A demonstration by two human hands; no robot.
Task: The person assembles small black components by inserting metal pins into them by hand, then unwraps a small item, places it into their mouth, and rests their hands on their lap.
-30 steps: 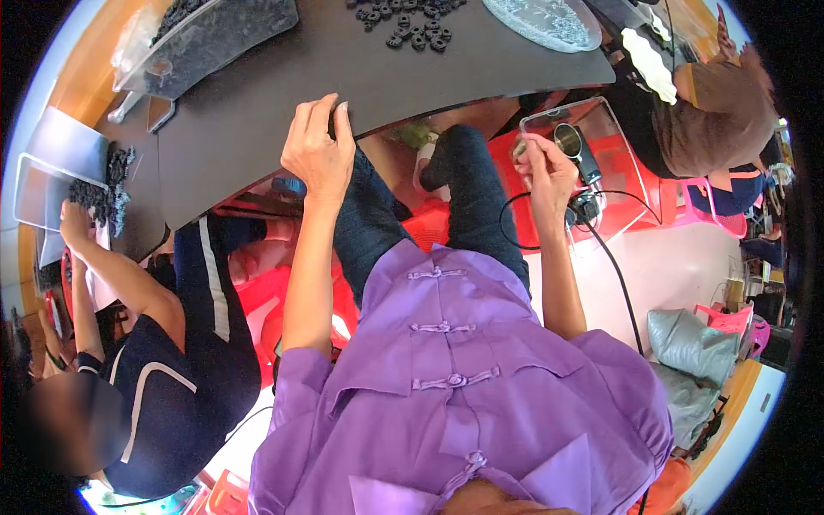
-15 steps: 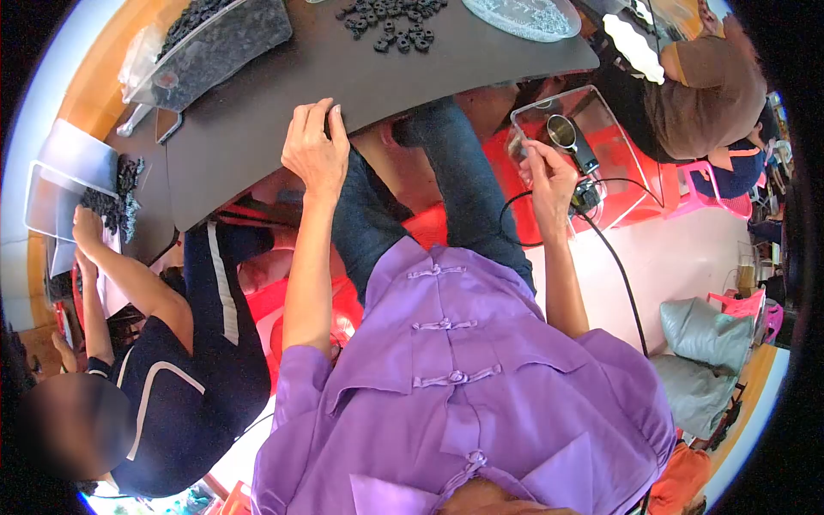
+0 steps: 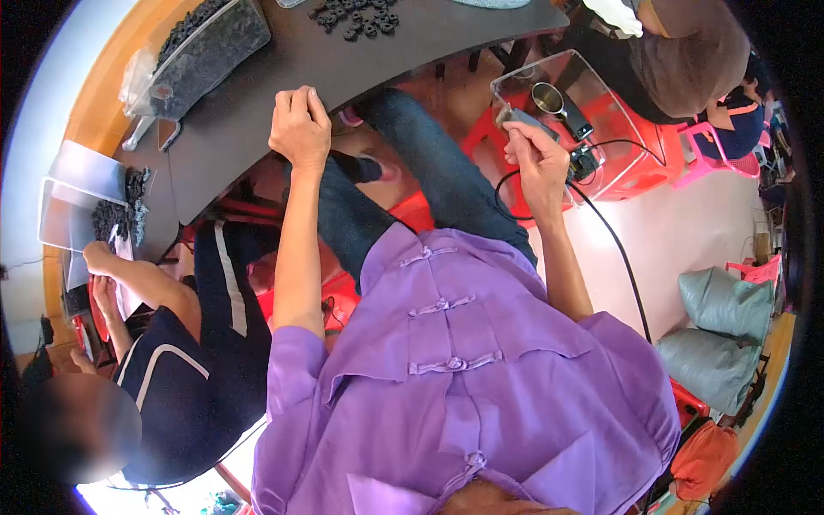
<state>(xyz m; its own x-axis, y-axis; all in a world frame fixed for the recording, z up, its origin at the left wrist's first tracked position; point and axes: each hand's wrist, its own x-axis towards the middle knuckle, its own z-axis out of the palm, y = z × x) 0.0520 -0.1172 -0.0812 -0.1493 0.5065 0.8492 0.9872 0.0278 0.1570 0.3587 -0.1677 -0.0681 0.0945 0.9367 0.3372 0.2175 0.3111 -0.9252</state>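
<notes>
In the head view, the right hand (image 3: 539,163) is seen right of centre in the upper half, with thumb and fingers drawn together at the left side of a clear box (image 3: 534,68). Just past the fingertips a dull grey strip (image 3: 539,126) is seen, its long axis sloping down toward the lower right; whether it is touched or gripped cannot be told. Inside the box, a metal cup (image 3: 548,99) is turned mouth-up toward the camera, and beside it a black device (image 3: 578,126) is laid, also slanted toward the lower right.

The left hand (image 3: 300,129) is held by the table edge, upper left of centre, fingers curled inward; whether anything is pinched cannot be told.

The dark table (image 3: 223,129) is spread across the upper left, with small black pieces (image 3: 354,17) scattered at the top and a filled bin (image 3: 215,64) placed farther left. The box is supported by a red stool (image 3: 665,142). Grey bags (image 3: 725,305) are stacked at right. A co-worker in dark clothing (image 3: 184,378) is seated at lower left. A pale tray (image 3: 493,3) is cut off by the top edge.
</notes>
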